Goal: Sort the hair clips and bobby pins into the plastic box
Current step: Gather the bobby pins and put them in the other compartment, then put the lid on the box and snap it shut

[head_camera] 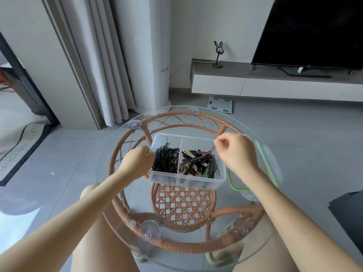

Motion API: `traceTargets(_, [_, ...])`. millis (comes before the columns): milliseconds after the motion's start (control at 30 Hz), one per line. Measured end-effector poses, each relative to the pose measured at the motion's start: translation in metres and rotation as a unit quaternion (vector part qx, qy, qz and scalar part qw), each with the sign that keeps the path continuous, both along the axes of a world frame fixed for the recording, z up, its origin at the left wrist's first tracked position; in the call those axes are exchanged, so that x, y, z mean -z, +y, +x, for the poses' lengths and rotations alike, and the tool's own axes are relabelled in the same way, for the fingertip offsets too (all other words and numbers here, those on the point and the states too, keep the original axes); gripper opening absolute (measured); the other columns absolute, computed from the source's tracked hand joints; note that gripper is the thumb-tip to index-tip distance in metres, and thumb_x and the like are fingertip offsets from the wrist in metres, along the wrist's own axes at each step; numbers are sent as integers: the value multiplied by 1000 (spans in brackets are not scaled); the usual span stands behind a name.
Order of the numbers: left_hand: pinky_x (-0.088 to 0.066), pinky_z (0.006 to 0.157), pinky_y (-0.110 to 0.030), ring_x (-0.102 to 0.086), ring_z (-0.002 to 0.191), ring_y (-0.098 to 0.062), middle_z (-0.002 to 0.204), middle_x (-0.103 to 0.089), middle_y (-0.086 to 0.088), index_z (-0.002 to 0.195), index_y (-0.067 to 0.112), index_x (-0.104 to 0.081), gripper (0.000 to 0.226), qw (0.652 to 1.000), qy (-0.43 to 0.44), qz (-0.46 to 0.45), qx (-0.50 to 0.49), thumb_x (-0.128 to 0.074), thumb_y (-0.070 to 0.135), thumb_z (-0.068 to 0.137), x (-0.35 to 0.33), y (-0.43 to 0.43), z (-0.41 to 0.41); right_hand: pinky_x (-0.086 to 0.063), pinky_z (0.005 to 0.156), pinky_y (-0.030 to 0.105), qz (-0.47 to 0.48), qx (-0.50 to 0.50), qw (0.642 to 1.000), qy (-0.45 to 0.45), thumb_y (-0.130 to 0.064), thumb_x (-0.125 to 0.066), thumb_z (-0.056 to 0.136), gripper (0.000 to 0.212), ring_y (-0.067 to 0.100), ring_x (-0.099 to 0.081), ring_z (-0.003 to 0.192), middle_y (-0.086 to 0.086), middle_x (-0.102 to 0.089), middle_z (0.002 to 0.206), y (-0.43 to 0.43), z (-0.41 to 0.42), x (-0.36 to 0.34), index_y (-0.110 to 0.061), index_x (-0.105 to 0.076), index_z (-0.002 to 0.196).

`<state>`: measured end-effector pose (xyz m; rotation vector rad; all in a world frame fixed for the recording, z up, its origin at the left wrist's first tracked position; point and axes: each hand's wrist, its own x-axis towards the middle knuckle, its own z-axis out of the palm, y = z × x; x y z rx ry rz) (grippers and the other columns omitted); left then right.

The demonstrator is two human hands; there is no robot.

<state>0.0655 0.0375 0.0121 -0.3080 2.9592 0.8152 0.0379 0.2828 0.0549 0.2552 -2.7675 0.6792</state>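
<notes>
**While your right hand pinches a clip, the box sits mid-bench**

While your left hand curls against the left wall of the box, thumb low at its near corner, your right hand hovers over the box's far right corner. That right hand has its thumb and forefinger pressed together on a slim brownish clip, which slants down toward the right compartment. Your other fingers there are folded into the palm. Whether the held piece is a clip or a pin is hard to tell at this size.

The box is clear plastic and stands in the middle of the glass-topped bench, split by one wall into two compartments. In the left one you have a heap of black pins, one sticking upright. In the right one lie mixed clips in brown, cream and green, piled across one another.

Just beside the box on its right, partly under your right forearm, lies a lid with a green rim, flat on the glass.
</notes>
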Motion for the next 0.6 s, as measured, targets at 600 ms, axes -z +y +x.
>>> traceTargets(600, [-54,62,-41,-65,69,-33,79,-63,-18,97,0,-47,28,998,35,-39,-32,-24,16,95,4,11,14,-45,92,40,314,56,932,-170,-13,-45,88,34,36,-46,117,28,-49,126,28,25,72,1,-50,118])
